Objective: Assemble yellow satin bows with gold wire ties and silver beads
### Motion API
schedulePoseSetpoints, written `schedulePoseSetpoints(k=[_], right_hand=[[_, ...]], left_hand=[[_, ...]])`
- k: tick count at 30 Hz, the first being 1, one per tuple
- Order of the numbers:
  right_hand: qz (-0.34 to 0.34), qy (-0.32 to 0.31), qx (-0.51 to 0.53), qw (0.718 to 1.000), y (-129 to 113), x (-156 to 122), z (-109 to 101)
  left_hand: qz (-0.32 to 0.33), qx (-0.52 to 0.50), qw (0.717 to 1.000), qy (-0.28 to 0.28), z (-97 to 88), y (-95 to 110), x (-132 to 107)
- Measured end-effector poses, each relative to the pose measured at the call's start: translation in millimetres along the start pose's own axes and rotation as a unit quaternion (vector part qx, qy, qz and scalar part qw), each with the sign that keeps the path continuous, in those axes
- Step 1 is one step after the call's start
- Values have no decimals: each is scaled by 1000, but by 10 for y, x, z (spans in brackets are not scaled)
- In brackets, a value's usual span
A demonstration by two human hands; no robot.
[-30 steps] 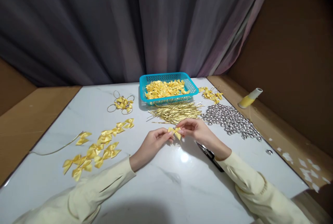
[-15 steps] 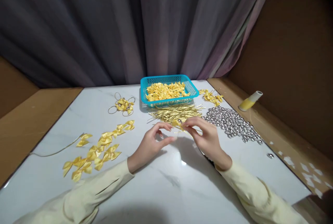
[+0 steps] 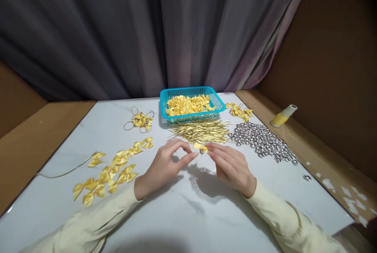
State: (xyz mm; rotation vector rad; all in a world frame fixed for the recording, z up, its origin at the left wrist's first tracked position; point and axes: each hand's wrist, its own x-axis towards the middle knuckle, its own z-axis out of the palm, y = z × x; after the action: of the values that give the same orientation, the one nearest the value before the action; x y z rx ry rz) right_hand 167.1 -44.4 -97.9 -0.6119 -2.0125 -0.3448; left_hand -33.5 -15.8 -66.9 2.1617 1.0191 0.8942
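Observation:
A small yellow ribbon bow [image 3: 199, 146] with a silver bead [image 3: 201, 151] at it is held above the table between my two hands. My left hand [image 3: 166, 162] pinches its left side between thumb and index finger. Fingers of my right hand [image 3: 232, 165] are closed on the right side, the thumb mostly hidden. Thin wire ends hang below the bow. Just beyond my fingers lies a pile of gold wire ties [image 3: 200, 130]. Silver beads [image 3: 262, 139] are heaped to the right of it.
A blue basket [image 3: 163, 106] of yellow bows stands at the back. Loose bows [image 3: 107, 172] lie at left, near a cord [image 3: 67, 175]. Bows with elastic loops [image 3: 141, 120] lie back left, more bows [image 3: 240, 111] back right. A yellow thread spool [image 3: 281, 119] rests on the right ledge.
The bow has turned so its bead faces lower and toward me. My left hand has closed in to pinch it, and my right-hand fingers have straightened alongside it.

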Motion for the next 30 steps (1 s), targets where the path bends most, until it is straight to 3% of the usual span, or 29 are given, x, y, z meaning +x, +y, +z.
schedulePoseSetpoints(k=[2,4,7,13,15,17,21,30], right_hand=[[-19,-5,-11,1000,-16,-9,-3],[-44,-10,-21,999,-32,-10,0],[-58,-11,-17,998,-43,-21,33],[2,2,61,998,-69,-51,137],[52,17,106,993,-104,-21,145],[144,24,158,977,-144,22,141],[313,-2,250,916,-186,89,144],[423,-44,277,862,-205,117,182]], left_hand=[[-88,-68,992,-66,14,29,0],[-117,-144,978,-95,27,51,-3],[-117,-201,968,-95,32,67,-16],[-132,-205,967,-75,16,76,-22],[-134,-227,961,-79,15,81,-9],[-138,-240,958,-75,15,86,2],[-147,-231,959,-70,15,97,4],[-130,-118,982,-74,71,159,-51]])
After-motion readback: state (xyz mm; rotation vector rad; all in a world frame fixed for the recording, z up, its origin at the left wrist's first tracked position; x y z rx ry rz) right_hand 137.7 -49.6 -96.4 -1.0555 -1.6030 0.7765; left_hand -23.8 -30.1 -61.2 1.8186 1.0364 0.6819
